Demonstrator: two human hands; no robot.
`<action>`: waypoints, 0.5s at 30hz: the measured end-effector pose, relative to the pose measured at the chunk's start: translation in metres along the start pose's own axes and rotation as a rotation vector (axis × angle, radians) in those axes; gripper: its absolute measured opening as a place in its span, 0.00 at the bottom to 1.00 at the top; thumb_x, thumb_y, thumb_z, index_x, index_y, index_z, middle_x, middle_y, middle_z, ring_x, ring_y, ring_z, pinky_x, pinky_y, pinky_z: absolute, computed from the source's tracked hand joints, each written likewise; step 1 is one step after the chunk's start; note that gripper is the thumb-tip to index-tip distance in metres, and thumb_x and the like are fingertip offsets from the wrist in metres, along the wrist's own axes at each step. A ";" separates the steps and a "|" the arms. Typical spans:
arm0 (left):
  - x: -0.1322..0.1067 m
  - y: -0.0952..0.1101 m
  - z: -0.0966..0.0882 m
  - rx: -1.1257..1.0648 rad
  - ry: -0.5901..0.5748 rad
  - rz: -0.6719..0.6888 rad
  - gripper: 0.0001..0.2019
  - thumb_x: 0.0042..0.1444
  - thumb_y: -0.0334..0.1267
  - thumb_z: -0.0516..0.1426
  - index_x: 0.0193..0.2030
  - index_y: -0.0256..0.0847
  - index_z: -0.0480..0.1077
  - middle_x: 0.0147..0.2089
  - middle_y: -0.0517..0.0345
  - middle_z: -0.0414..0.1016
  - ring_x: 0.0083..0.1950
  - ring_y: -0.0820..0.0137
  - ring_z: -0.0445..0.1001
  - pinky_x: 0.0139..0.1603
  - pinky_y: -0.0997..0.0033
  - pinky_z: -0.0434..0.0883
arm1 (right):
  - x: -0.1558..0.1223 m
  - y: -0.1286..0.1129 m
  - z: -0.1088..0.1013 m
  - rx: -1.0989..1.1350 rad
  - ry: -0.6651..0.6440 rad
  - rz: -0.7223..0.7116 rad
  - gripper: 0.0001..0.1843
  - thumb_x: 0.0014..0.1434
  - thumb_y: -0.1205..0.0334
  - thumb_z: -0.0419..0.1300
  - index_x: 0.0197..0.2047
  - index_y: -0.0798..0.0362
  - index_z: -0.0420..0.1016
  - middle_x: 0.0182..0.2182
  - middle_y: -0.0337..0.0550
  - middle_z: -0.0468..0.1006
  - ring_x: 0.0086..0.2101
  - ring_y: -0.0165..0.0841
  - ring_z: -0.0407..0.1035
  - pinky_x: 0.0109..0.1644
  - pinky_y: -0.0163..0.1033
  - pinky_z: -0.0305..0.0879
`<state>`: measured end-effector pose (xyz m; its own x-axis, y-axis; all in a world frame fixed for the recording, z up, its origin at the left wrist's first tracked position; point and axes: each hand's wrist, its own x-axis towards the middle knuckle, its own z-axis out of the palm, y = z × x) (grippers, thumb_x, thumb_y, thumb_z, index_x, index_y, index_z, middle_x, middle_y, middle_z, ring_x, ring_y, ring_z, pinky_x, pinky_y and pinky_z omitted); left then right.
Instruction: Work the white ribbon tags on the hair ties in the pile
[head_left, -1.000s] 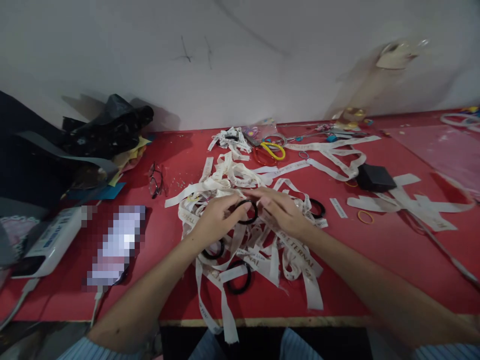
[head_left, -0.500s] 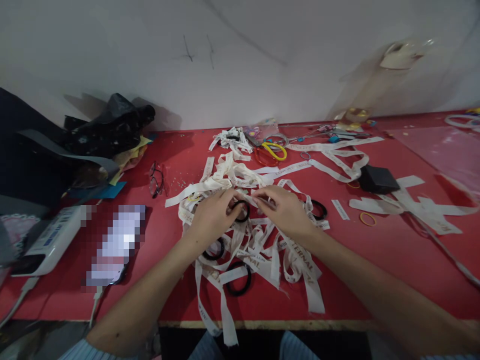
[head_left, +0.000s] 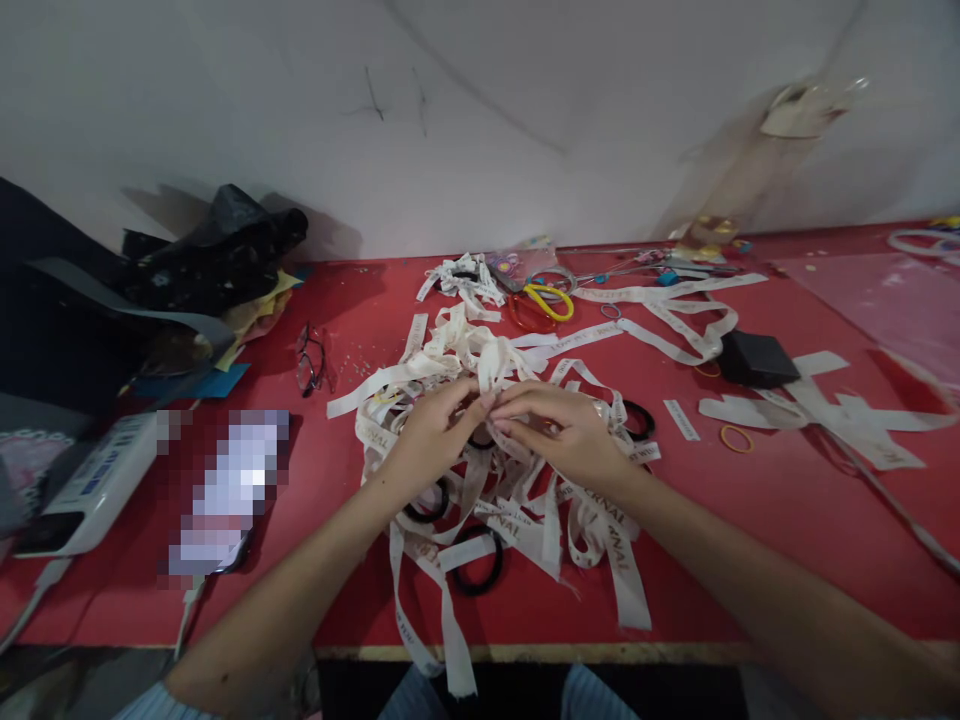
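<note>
My left hand and my right hand meet fingertip to fingertip over a heap of printed ribbons. Both pinch a white ribbon, part of which stands up above the fingertips. Just below the fingers, a black hair tie is partly hidden; whether the ribbon is tied round it I cannot tell. Other black hair ties lie in the heap: one by my left wrist, one at the front and one right of my right hand.
Behind the heap lie yellow-handled scissors and a bunch of ribbon pieces. A black block weighs down ribbons at right. Glasses, a phone and a white power bank with cables are on the left of the red table.
My fingertips have come together. A ribbon part now stands up above them, and the black hair tie below is more hidden than before.
</note>
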<state>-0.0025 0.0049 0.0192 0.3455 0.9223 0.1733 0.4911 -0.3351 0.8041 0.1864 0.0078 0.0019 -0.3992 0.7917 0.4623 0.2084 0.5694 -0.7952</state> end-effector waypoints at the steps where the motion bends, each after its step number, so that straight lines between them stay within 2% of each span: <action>1: 0.000 -0.001 0.000 -0.044 0.020 -0.022 0.14 0.66 0.44 0.49 0.35 0.39 0.67 0.32 0.61 0.69 0.36 0.72 0.67 0.39 0.73 0.63 | 0.000 -0.002 0.001 0.039 0.009 0.025 0.04 0.61 0.63 0.62 0.38 0.51 0.78 0.37 0.44 0.80 0.37 0.32 0.75 0.40 0.36 0.72; 3: 0.001 -0.004 -0.001 -0.120 0.080 -0.070 0.13 0.66 0.43 0.50 0.34 0.39 0.66 0.30 0.62 0.66 0.34 0.73 0.66 0.38 0.74 0.63 | -0.001 -0.006 0.002 0.158 0.055 0.120 0.05 0.62 0.61 0.61 0.39 0.51 0.78 0.37 0.43 0.80 0.31 0.29 0.75 0.33 0.34 0.73; 5: 0.001 -0.006 -0.001 -0.209 0.153 -0.126 0.11 0.64 0.44 0.52 0.35 0.40 0.65 0.29 0.64 0.63 0.31 0.75 0.64 0.34 0.75 0.63 | 0.000 -0.008 0.002 0.309 0.120 0.219 0.06 0.61 0.59 0.62 0.38 0.52 0.78 0.35 0.43 0.78 0.24 0.27 0.73 0.23 0.31 0.70; 7: 0.001 -0.006 -0.001 -0.296 0.230 -0.157 0.09 0.63 0.44 0.54 0.38 0.41 0.64 0.31 0.64 0.64 0.30 0.75 0.65 0.32 0.76 0.64 | 0.001 -0.007 0.002 0.435 0.166 0.271 0.06 0.59 0.59 0.64 0.38 0.52 0.78 0.34 0.42 0.78 0.24 0.27 0.73 0.19 0.30 0.68; 9: 0.000 -0.004 0.000 -0.341 0.319 -0.146 0.08 0.61 0.43 0.55 0.40 0.42 0.62 0.34 0.63 0.66 0.32 0.75 0.67 0.33 0.77 0.66 | 0.003 -0.005 0.001 0.515 0.198 0.292 0.06 0.58 0.59 0.65 0.38 0.51 0.79 0.38 0.43 0.78 0.28 0.29 0.76 0.26 0.32 0.74; 11: -0.001 -0.002 0.001 -0.326 0.421 -0.095 0.08 0.60 0.40 0.57 0.40 0.43 0.61 0.37 0.61 0.66 0.36 0.75 0.69 0.37 0.76 0.68 | 0.003 -0.003 0.001 0.572 0.202 0.289 0.08 0.58 0.57 0.65 0.40 0.50 0.78 0.44 0.43 0.79 0.36 0.33 0.78 0.40 0.39 0.79; 12: -0.002 -0.001 0.001 -0.314 0.450 -0.063 0.07 0.60 0.39 0.57 0.40 0.42 0.62 0.38 0.61 0.66 0.38 0.74 0.69 0.40 0.75 0.68 | 0.003 -0.003 0.000 0.591 0.192 0.280 0.09 0.60 0.55 0.63 0.42 0.49 0.78 0.47 0.44 0.78 0.42 0.36 0.78 0.47 0.44 0.78; 14: -0.002 0.002 0.002 -0.326 0.426 -0.010 0.07 0.59 0.37 0.58 0.39 0.42 0.62 0.38 0.60 0.66 0.39 0.74 0.69 0.44 0.74 0.68 | 0.000 -0.006 -0.001 0.587 0.162 0.242 0.13 0.65 0.52 0.56 0.47 0.47 0.75 0.52 0.45 0.77 0.51 0.40 0.74 0.54 0.49 0.74; 15: -0.002 0.003 0.003 -0.361 0.369 -0.001 0.06 0.59 0.37 0.58 0.39 0.41 0.63 0.37 0.60 0.66 0.39 0.74 0.69 0.44 0.74 0.68 | -0.001 -0.009 -0.002 0.559 0.147 0.214 0.14 0.67 0.53 0.52 0.49 0.47 0.74 0.54 0.46 0.75 0.54 0.40 0.72 0.56 0.50 0.72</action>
<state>0.0006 0.0016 0.0192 0.0084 0.9509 0.3095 0.1612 -0.3068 0.9380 0.1867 0.0023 0.0088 -0.2651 0.9203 0.2876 -0.2449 0.2243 -0.9432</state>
